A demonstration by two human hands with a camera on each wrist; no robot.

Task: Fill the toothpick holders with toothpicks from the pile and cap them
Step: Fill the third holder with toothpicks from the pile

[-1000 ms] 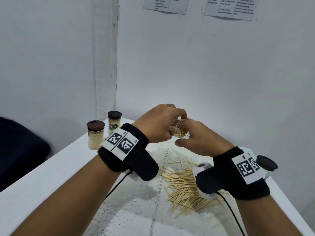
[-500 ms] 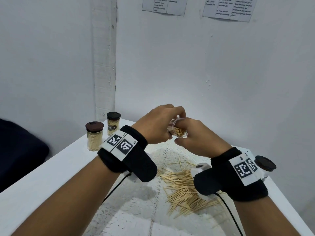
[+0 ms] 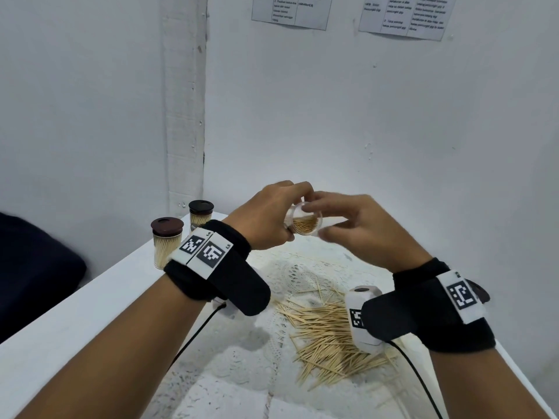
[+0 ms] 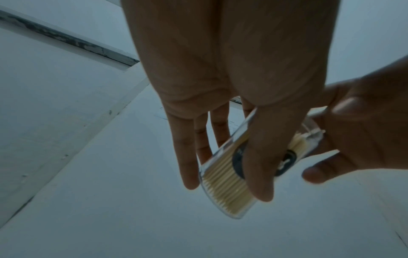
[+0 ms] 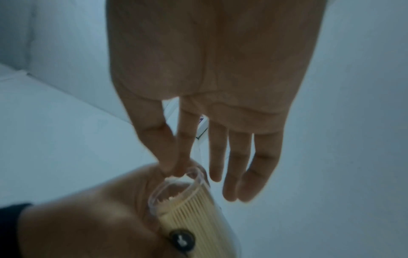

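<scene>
My left hand (image 3: 295,213) grips a clear toothpick holder (image 3: 304,226) above the table, tilted so its uncapped mouth faces me. It is packed with toothpicks. In the left wrist view my thumb and fingers wrap the holder (image 4: 223,176) by its body. My right hand (image 3: 317,220) is at the mouth, fingers mostly straight. In the right wrist view its thumb and index tips (image 5: 174,168) meet at the holder's rim (image 5: 194,214), and I see nothing between them. The toothpick pile (image 3: 326,334) lies on the table below my wrists.
Two filled holders with brown caps (image 3: 167,246) (image 3: 201,216) stand at the table's far left corner. A brown cap (image 3: 482,294) shows partly behind my right wristband. A white lace mat (image 3: 302,273) covers the table middle. Walls close in behind; a dark object (image 3: 30,267) sits off the left edge.
My right index finger, which was inside the holder's mouth, has come out to the rim. The holder has tipped so its mouth faces me more.
</scene>
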